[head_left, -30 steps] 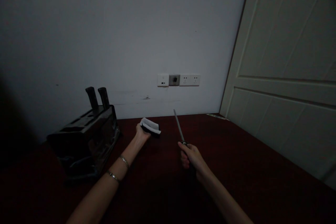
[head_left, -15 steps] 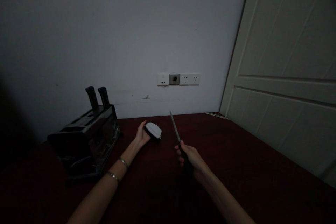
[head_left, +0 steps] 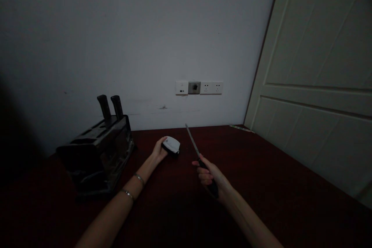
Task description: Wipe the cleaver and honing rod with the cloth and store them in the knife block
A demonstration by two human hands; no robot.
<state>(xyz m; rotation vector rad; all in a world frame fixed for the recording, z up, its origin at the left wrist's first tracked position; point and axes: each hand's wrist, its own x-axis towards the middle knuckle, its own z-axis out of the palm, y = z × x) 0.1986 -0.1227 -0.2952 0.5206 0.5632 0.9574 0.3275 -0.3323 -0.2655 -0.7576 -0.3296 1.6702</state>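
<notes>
My left hand [head_left: 159,151], with two bracelets further up the forearm, is closed around one end of a small white-topped block with a dark base [head_left: 172,144]; its exact kind is not clear. My right hand [head_left: 210,174] is wrapped round the black handle of a knife [head_left: 192,139]. The long, narrow blade points away and slightly left, seen almost edge-on. Its tip is to the right of the white-topped block and apart from it. To the left of my left hand stands a dark knife block [head_left: 101,139] with two black handles sticking up.
The dark red tabletop [head_left: 250,170] runs back to a pale wall [head_left: 145,46]. Sockets and a switch [head_left: 199,87] sit on the wall. A panelled white door [head_left: 308,124] borders the right side. A thin strip [head_left: 241,128] lies at the back right edge. Light is dim.
My right hand has turned slightly, showing more of the handle, and the blade tip has shifted a little left. The view has moved slightly; the left hand keeps its hold on the white-topped block.
</notes>
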